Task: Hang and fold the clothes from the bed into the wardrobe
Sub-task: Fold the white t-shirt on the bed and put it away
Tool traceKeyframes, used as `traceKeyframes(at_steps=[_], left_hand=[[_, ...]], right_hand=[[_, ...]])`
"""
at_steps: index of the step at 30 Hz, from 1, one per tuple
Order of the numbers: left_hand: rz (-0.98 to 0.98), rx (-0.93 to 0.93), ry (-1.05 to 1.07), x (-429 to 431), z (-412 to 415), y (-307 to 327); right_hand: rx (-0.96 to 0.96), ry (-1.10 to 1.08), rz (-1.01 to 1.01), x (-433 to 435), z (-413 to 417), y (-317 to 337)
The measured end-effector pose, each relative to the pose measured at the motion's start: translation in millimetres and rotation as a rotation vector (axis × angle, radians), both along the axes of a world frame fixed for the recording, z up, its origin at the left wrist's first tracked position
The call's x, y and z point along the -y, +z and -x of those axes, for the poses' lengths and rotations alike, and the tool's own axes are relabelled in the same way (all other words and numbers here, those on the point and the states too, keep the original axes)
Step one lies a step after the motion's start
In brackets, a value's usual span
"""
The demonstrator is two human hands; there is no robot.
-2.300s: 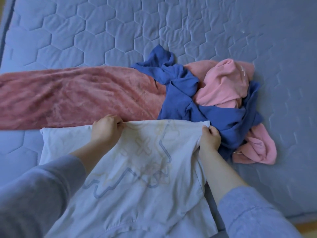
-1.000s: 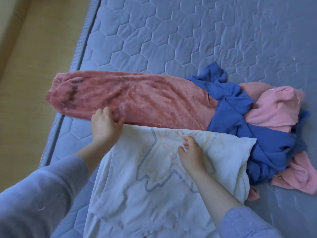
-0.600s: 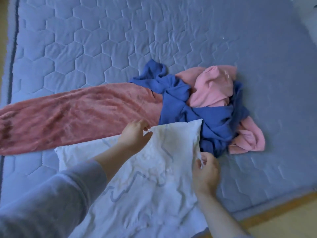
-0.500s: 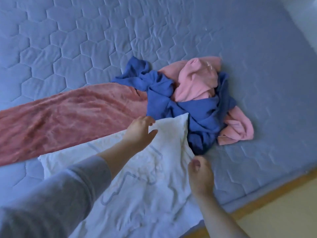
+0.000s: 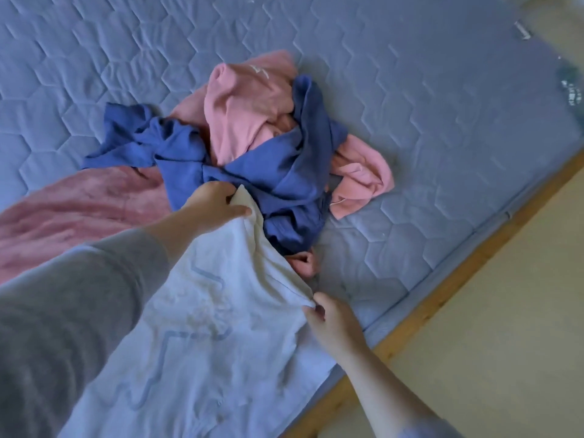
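Starting leftmost, we see the plush rose-pink fleece garment (image 5: pixel 79 213) stretched flat on the quilted grey-blue bed (image 5: pixel 442 121). Our left hand (image 5: pixel 215 200) closes its grip on the far corner of the white printed cotton T-shirt (image 5: pixel 205 327), spread at the bed's near edge beside the crumpled blue-and-pink clothes heap (image 5: pixel 284 172). Our right hand (image 5: pixel 331 320) pinches the shirt's side edge, probably to fold that side inward.
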State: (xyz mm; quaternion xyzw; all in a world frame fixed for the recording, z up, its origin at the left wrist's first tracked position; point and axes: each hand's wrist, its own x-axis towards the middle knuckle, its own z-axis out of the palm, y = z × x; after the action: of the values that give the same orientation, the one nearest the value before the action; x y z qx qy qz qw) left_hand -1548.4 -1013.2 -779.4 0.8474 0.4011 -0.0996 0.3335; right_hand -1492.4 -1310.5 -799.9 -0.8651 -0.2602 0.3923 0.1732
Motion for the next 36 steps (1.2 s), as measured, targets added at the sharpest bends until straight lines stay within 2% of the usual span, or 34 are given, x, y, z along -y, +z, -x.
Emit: traceKeyframes(at_steps=[4,7,12,17,19,23,25,28,31,36], left_hand=[[0.002,0.124,0.141,-4.0,-2.7,2.7],[0.047,0.110,0.226,-5.3,-1.3,0.6],[0.027,0.119,0.151,-6.9,-3.4,-1.9],[-0.005,0.147,0.177,-4.4,-5.1,-1.0],[0.010,0.116,0.161,-3.4,-7.5,-0.5],[-0.010,0.078,0.058,-7.0,-10.7,4.1],[0.024,0.094,0.012,-11.3,-10.2,10.5],[0.055,0.022,-0.158,-17.8,-11.3,24.4],[-0.006,-0.098,-0.350,-18.2,-13.6,34.5],[-0.197,-0.104,-0.424,-18.0,-7.1,51.3]], right_hand=[[0.012,-0.076,-0.030,14.2,-4.3,-0.4],[-0.001,-0.073,0.015,11.5,-5.6,-5.6],[-0.040,-0.031,0.110,-0.1,-16.5,-12.3],[0.029,-0.206,0.219,25.5,-29.3,-5.0],[0.030,-0.196,0.247,35.2,-28.0,-6.8],[-0.205,-0.261,0.123,24.0,-23.4,-4.5],[-0.249,-0.284,0.053,9.2,-20.6,-1.9],[-0.141,-0.177,0.027,-7.2,-13.7,-0.9],[-0.070,-0.055,0.016,-4.5,-13.0,-3.2],[0.138,0.082,-0.092,11.8,-2.8,12.7]])
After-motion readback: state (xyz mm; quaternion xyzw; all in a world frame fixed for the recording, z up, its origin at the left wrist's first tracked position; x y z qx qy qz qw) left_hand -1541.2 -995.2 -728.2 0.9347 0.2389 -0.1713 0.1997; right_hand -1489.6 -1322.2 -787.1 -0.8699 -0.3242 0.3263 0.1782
